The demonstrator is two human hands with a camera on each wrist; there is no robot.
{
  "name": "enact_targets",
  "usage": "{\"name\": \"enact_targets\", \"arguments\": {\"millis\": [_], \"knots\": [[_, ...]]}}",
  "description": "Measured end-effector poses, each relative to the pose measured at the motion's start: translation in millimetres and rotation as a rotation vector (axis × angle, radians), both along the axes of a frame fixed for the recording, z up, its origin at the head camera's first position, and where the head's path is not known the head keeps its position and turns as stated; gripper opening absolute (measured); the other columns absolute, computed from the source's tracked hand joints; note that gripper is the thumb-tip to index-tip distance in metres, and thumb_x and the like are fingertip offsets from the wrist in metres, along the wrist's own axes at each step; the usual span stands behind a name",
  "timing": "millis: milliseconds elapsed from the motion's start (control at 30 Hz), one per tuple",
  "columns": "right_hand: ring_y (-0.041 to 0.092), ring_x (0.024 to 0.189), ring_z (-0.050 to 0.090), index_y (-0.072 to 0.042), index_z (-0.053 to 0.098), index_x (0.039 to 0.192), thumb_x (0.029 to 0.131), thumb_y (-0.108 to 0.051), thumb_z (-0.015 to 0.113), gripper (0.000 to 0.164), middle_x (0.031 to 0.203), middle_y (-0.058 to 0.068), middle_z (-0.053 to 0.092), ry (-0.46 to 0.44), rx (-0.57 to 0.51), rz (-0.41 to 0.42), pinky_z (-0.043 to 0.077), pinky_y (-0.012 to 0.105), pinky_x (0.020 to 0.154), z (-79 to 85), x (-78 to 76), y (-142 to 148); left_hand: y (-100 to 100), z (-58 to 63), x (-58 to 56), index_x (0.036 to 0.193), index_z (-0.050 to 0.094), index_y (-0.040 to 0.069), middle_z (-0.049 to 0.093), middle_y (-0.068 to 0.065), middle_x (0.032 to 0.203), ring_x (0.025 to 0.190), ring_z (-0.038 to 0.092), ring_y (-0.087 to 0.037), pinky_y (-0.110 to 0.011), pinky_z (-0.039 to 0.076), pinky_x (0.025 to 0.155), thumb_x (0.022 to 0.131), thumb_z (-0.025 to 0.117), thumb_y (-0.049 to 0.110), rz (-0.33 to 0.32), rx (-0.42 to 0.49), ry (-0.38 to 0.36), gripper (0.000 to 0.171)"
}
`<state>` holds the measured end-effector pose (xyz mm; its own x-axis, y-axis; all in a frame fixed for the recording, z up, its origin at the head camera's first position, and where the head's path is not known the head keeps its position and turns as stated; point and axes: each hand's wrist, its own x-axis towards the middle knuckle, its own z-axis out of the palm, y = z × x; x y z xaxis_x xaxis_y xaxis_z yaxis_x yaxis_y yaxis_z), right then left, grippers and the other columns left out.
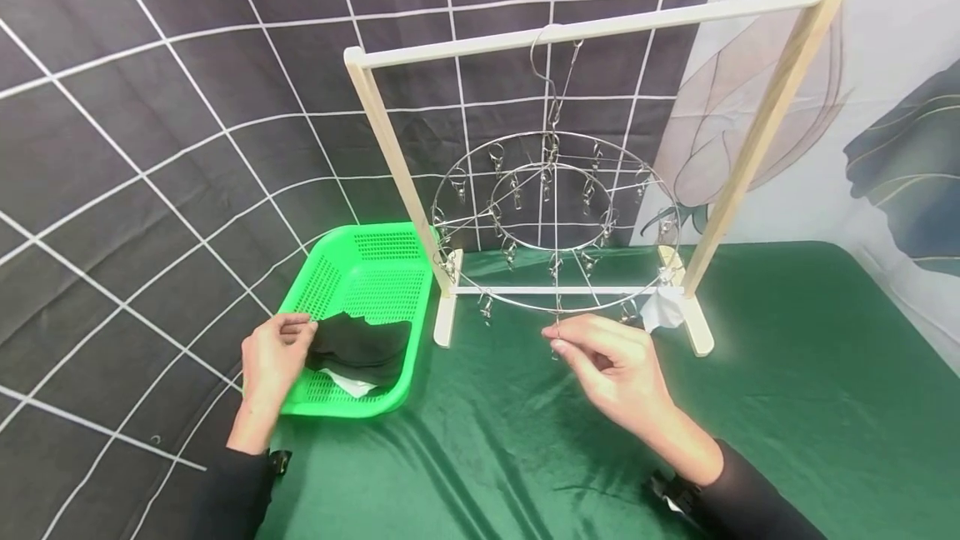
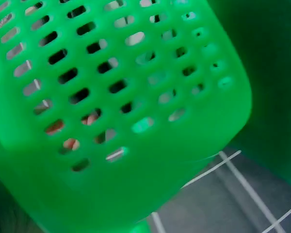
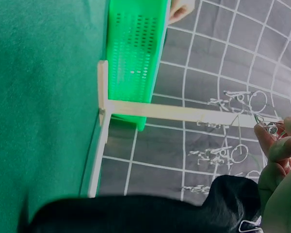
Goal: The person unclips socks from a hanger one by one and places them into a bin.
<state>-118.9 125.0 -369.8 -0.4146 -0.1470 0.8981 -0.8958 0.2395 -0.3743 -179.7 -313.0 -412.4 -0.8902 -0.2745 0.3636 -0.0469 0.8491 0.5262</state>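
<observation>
A round metal clip hanger point(image 1: 504, 140) with two rings and several dangling clips hangs by its hook from a wooden rack. With thumb and forefinger my right hand point(image 1: 618, 361) pinches a clip point(image 1: 557, 338) at the ring's near edge; the same hand shows at the right of the right wrist view. My left hand point(image 1: 273, 357) is at the left side of the green basket point(image 1: 300, 294), its curled fingers at the edge of a folded black cloth point(image 1: 363, 344). Under that lies a white cloth point(image 1: 351, 385). In the left wrist view, the basket wall point(image 2: 150, 179) hides most of the hand.
The wooden rack point(image 1: 757, 148) stands on a green-covered table point(image 1: 780, 415). A small white cloth point(image 1: 663, 308) hangs at the hanger's right side, by the rack's right foot. Behind is a dark curtain point(image 1: 247, 148) with white grid lines, and a pale patterned one at right.
</observation>
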Motion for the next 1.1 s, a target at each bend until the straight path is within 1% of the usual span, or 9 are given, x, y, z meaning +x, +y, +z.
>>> {"name": "enact_targets", "arguments": {"millis": [100, 167, 267, 367, 567, 633, 700, 867, 1100], "knots": [[0.004, 0.056, 0.049, -0.005, 0.074, 0.094, 0.069, 0.013, 0.073, 0.030, 0.083, 0.010, 0.070, 0.008, 0.016, -0.017, 0.036, 0.013, 0.046, 1.0, 1.3, 0.3, 10.0, 5.2, 3.1, 0.108, 0.068, 0.008, 0.068, -0.010, 0.097, 0.089, 0.064, -0.028, -0.045, 0.046, 0.078, 0.088, 0.066, 0.023, -0.035, -0.072, 0.170, 0.025], [0.005, 0.056, 0.050, -0.004, 0.073, 0.093, 0.069, 0.012, 0.073, 0.029, 0.084, 0.010, 0.070, 0.013, 0.022, -0.025, 0.037, 0.013, 0.047, 2.7, 1.8, 0.1, 23.4, 12.3, 3.7, 0.108, 0.067, 0.006, 0.067, -0.011, 0.100, 0.094, 0.062, -0.030, -0.046, 0.045, 0.081, 0.086, 0.068, 0.018, -0.120, -0.115, 0.309, 0.026], [0.006, 0.058, 0.052, -0.004, 0.074, 0.094, 0.069, 0.012, 0.073, 0.029, 0.085, 0.011, 0.070, 0.018, 0.031, -0.035, 0.039, 0.013, 0.048, 5.1, 3.0, -0.6, 55.6, 28.5, 7.7, 0.109, 0.068, 0.005, 0.067, -0.011, 0.104, 0.100, 0.061, -0.030, -0.043, 0.046, 0.086, 0.083, 0.069, 0.014, -0.311, -0.165, 0.499, 0.028], [0.007, 0.059, 0.053, -0.005, 0.074, 0.095, 0.069, 0.012, 0.073, 0.031, 0.085, 0.011, 0.070, 0.022, 0.039, -0.037, 0.040, 0.013, 0.049, 7.2, 4.0, -2.2, 97.7, 49.0, 16.7, 0.109, 0.068, 0.005, 0.068, -0.011, 0.106, 0.101, 0.062, -0.029, -0.041, 0.048, 0.088, 0.081, 0.068, 0.012, -0.510, -0.214, 0.672, 0.029], [0.008, 0.060, 0.054, -0.004, 0.073, 0.097, 0.068, 0.012, 0.073, 0.032, 0.087, 0.010, 0.070, 0.015, 0.062, -0.038, 0.041, 0.012, 0.051, 9.9, 6.8, -5.7, 180.7, 91.3, 41.6, 0.106, 0.069, 0.001, 0.068, -0.011, 0.104, 0.096, 0.065, -0.027, -0.035, 0.053, 0.085, 0.086, 0.065, 0.012, -0.853, -0.304, 0.916, 0.023], [0.008, 0.061, 0.054, -0.004, 0.073, 0.098, 0.069, 0.011, 0.073, 0.032, 0.088, 0.010, 0.070, 0.022, 0.070, -0.036, 0.041, 0.012, 0.052, 9.5, 6.5, -7.3, 200.7, 97.8, 45.8, 0.107, 0.069, 0.001, 0.068, -0.011, 0.105, 0.096, 0.065, -0.027, -0.034, 0.052, 0.088, 0.090, 0.062, 0.013, -0.927, -0.353, 0.946, 0.022], [0.008, 0.061, 0.054, -0.004, 0.073, 0.099, 0.070, 0.009, 0.073, 0.033, 0.088, 0.010, 0.070, 0.027, 0.078, -0.035, 0.041, 0.012, 0.052, 9.1, 6.2, -9.0, 214.3, 97.0, 46.9, 0.110, 0.069, 0.002, 0.067, -0.010, 0.108, 0.097, 0.064, -0.026, -0.033, 0.051, 0.090, 0.090, 0.061, 0.012, -0.954, -0.402, 0.934, 0.024], [0.006, 0.061, 0.052, -0.006, 0.072, 0.101, 0.071, 0.007, 0.074, 0.033, 0.090, 0.009, 0.070, 0.027, 0.096, -0.038, 0.040, 0.010, 0.054, 4.9, 5.4, -12.2, 226.0, 79.9, 40.9, 0.114, 0.068, 0.010, 0.065, -0.005, 0.109, 0.102, 0.061, -0.022, -0.031, 0.049, 0.093, 0.087, 0.064, 0.009, -0.913, -0.474, 0.831, 0.028], [0.002, 0.061, 0.051, -0.009, 0.071, 0.107, 0.074, 0.001, 0.075, 0.034, 0.095, 0.006, 0.070, 0.031, 0.128, -0.046, 0.040, 0.011, 0.054, -10.4, -1.0, -11.4, 228.4, 73.3, 32.1, 0.107, 0.071, 0.013, 0.064, -0.002, 0.103, 0.097, 0.061, -0.018, -0.029, 0.053, 0.081, 0.088, 0.061, 0.002, -0.884, -0.448, 0.821, 0.024]]}}
